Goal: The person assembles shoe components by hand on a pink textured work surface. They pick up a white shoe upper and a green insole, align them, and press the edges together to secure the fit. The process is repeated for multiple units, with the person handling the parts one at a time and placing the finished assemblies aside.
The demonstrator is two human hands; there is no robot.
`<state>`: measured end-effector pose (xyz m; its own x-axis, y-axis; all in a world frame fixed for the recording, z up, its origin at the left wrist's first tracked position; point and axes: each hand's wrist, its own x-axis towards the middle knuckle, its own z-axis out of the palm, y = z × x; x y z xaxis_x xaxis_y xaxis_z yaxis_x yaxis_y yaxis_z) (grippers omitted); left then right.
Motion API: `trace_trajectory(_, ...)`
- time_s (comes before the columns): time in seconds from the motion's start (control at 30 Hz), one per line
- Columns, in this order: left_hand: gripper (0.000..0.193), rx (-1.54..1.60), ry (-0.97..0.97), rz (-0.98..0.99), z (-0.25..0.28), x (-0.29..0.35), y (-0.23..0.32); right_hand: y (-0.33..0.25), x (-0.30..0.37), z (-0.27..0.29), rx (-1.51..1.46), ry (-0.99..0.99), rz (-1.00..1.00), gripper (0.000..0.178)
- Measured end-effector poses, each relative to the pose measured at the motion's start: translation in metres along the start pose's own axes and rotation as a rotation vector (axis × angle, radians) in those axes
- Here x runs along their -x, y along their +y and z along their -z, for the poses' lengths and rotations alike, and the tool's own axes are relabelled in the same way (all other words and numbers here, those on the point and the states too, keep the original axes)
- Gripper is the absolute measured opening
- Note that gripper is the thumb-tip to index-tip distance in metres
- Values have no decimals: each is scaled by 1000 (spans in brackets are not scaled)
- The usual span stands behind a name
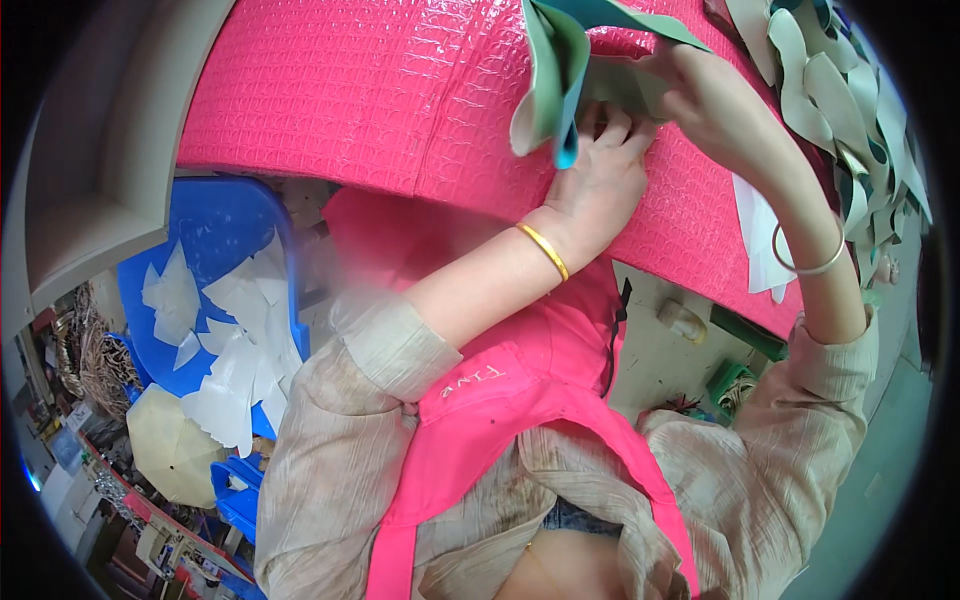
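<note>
Green-teal sheet pc (550, 75): over the pink textured work surface (330, 110), top of view, R of ctr; stands up in loose bent folds, not flat.
R hand (705, 95): thumb + fingers pinched narrow on the pc's R part.
L hand (600, 190): fingers bent, right at the pc's lower side; tips partly hidden, can't tell if gripping or just pressing.
R-side pile (815, 95): lots of similar pale/green pcs, overlapping, well apart from L hand.
White sheets (757, 235): at R part of surface, near R forearm.
Blue chair (200, 205): lower L, w/ jagged white scraps (235, 385) on it.
Done: 1 pc in hand, prob. mid-handling; no finished result visible on it.
Left: pc not yet flat or put down; pile pcs may be waiting or done, can't tell which.
</note>
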<state>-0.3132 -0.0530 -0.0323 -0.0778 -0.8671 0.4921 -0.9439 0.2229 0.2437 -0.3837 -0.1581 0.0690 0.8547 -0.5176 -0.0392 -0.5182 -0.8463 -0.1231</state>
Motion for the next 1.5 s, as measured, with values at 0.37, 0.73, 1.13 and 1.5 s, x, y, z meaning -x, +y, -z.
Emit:
trace_trajectory(0.37,20,-156,-71,-63,3,-5,6,58,-28,-2,625,-637,236,11)
trace_trajectory(0.73,24,-41,-40,-52,1,-2,-1,57,-2,-7,122,-300,146,42)
trace_trajectory(1.13,27,30,-12,62,0,-13,2,72,-6,-15,10,-332,119,27)
trace_trajectory(1.5,27,12,4,-30,-18,-31,14,67,-6,0,310,-402,180,23)
